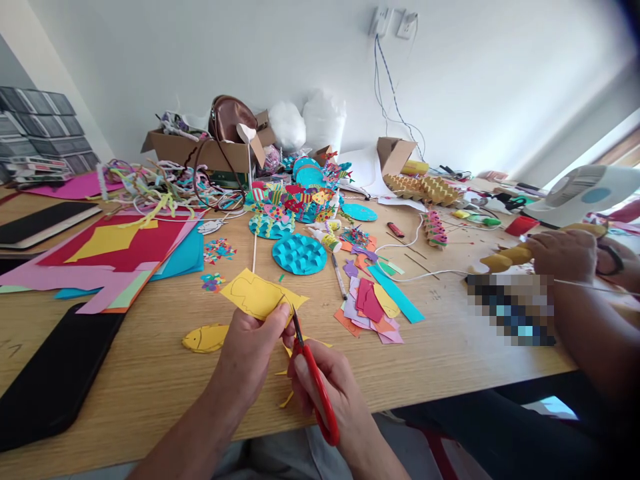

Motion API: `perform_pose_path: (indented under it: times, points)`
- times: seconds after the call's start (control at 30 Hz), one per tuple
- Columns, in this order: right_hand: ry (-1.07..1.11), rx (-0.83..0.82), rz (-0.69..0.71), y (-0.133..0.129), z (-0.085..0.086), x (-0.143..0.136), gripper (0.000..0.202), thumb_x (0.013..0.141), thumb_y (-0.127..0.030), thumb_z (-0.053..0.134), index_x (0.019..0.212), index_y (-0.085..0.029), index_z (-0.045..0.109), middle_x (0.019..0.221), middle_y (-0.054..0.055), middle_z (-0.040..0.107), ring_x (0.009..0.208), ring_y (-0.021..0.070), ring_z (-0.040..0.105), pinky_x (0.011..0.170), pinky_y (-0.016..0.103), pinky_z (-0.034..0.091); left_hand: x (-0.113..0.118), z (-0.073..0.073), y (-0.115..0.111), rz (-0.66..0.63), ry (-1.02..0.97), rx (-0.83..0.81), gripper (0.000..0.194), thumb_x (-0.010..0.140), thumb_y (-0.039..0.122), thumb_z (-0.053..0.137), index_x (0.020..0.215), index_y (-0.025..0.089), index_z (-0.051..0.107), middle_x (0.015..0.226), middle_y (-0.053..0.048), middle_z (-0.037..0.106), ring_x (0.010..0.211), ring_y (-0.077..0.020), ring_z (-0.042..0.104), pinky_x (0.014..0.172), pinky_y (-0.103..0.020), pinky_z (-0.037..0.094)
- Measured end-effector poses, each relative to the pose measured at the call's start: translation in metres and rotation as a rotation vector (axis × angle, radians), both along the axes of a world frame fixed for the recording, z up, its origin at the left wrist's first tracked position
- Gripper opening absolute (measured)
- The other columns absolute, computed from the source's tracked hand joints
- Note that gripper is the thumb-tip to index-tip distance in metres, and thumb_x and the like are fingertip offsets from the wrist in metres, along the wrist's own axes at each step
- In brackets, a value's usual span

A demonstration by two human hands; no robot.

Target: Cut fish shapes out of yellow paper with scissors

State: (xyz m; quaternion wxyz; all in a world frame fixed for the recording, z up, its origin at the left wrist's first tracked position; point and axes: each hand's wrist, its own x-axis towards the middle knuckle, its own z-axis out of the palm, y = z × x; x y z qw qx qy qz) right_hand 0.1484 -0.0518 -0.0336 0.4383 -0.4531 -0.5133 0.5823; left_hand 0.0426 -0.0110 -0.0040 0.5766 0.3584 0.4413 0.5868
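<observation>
Watching from afar, I see the left hand (253,341) pinching the yellow paper (253,293) above the desk (150,383); the right hand (330,383) grips red-handled scissors (321,392), blades at the paper's right end. A yellow fish cutout (204,339) lies nearby.

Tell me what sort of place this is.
Probably a craft workroom: scissors held at yellow paper with a drawn outline, colored scraps on the table, and a layered pile of colored sheets.
</observation>
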Motion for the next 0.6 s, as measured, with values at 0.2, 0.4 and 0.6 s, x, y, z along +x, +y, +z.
perform_pose_path:
  times: [0.2,0.4,0.6]
  points:
    - [-0.031,-0.010,0.007,-0.0015,-0.0017,0.0019,0.043,0.083,-0.054,0.050,0.059,-0.021,0.036,0.050,-0.007,0.032,0.046,0.0083,0.031,0.042,0.021,0.023,0.0004,-0.0037,0.0004,-0.008,0.031,-0.003,0.015,0.064,0.019,0.063,0.050,0.017,0.056,0.046,0.005,0.054,0.045,-0.0101,0.048,0.044,-0.021,0.041]
    - [-0.035,-0.019,-0.001,-0.0026,-0.0032,0.0026,0.045,0.084,-0.055,0.049,0.059,-0.021,0.035,0.051,-0.007,0.031,0.046,0.0084,0.029,0.042,0.021,0.022,-0.0007,-0.0060,0.0002,-0.011,0.033,-0.010,0.013,0.063,0.020,0.064,0.052,0.017,0.056,0.047,0.005,0.055,0.045,-0.0104,0.048,0.045,-0.022,0.041]
    - [-0.059,0.007,-0.011,-0.0028,-0.0077,0.0030,0.049,0.083,-0.060,0.048,0.057,-0.021,0.035,0.050,-0.007,0.030,0.046,0.0084,0.028,0.042,0.022,0.022,-0.0006,-0.0043,-0.0013,-0.037,0.025,-0.018,0.014,0.064,0.021,0.064,0.052,0.017,0.057,0.047,0.004,0.054,0.045,-0.0101,0.048,0.045,-0.022,0.041]
